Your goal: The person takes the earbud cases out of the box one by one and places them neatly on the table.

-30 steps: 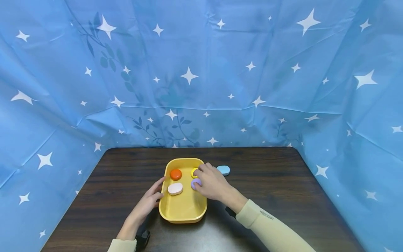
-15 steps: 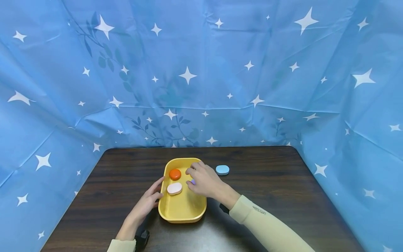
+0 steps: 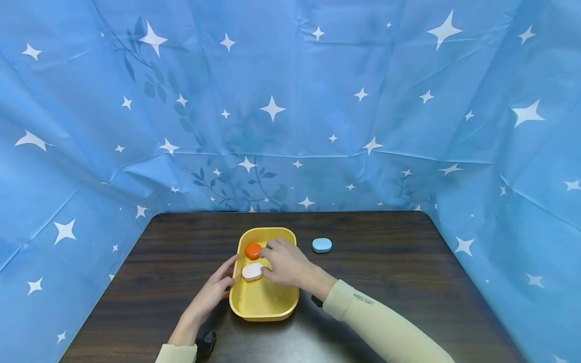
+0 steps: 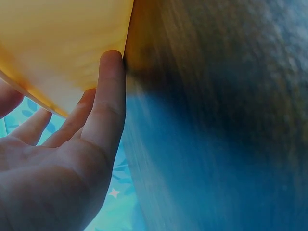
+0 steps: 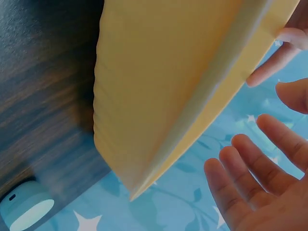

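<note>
In the head view a yellow tray (image 3: pixel 263 305) with rounded corners sits on the table. My left hand (image 3: pixel 210 292) lies along its left side, and in the left wrist view straight fingers (image 4: pixel 110 86) touch the outer wall. Over the tray's right half is my right hand (image 3: pixel 289 262), fingertips close to a pale pink oval block (image 3: pixel 252 271). Seen from the right wrist, that hand (image 5: pixel 269 192) has its fingers spread and holds nothing. A round orange piece (image 3: pixel 253 251) lies behind the pink one. The tray's right part is hidden beneath the hand.
A light blue oval case (image 3: pixel 322 245) stands on the dark wooden table (image 3: pixel 386 282), right of the tray's far end. A blue star-patterned curtain (image 3: pixel 290 126) hangs behind the table and along its sides.
My right hand has moved left across the tray, from the yellow ring and the purple piece, now covered, toward the pink block. The blue case shows fully. My left hand has stayed put.
</note>
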`<state>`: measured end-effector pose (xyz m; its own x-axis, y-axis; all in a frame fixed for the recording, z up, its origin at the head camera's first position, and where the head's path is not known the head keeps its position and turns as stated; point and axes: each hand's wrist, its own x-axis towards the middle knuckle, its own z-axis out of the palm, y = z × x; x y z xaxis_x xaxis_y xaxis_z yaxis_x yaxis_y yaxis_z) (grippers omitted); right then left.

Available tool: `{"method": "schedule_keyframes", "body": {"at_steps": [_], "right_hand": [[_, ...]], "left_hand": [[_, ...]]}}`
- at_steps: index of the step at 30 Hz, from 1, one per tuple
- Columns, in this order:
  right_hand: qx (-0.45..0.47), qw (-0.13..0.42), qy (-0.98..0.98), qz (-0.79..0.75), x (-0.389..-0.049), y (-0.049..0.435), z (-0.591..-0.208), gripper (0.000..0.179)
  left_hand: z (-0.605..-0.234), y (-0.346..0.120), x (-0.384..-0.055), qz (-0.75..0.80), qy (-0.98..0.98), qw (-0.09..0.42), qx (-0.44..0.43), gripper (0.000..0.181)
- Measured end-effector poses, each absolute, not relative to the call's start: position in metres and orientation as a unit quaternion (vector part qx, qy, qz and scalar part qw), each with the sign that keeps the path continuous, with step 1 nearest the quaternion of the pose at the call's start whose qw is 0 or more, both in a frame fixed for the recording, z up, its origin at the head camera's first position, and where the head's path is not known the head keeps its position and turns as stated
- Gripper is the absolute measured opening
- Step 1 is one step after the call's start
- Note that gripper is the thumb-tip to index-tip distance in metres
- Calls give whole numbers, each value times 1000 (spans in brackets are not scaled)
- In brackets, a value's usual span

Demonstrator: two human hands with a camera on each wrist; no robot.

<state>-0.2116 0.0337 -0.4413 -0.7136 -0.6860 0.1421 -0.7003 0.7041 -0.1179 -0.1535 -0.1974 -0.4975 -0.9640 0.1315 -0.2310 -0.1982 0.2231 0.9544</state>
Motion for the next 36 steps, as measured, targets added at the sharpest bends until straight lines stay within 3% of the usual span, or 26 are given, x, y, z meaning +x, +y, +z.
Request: {"method": "schedule_keyframes", "body": {"at_steps": [36], "right_hand": [[422,-13,-906,36,-219,-1,-469,32]], "left_hand": [[-499,-197,-155,631,765,126,-16,63]]}}
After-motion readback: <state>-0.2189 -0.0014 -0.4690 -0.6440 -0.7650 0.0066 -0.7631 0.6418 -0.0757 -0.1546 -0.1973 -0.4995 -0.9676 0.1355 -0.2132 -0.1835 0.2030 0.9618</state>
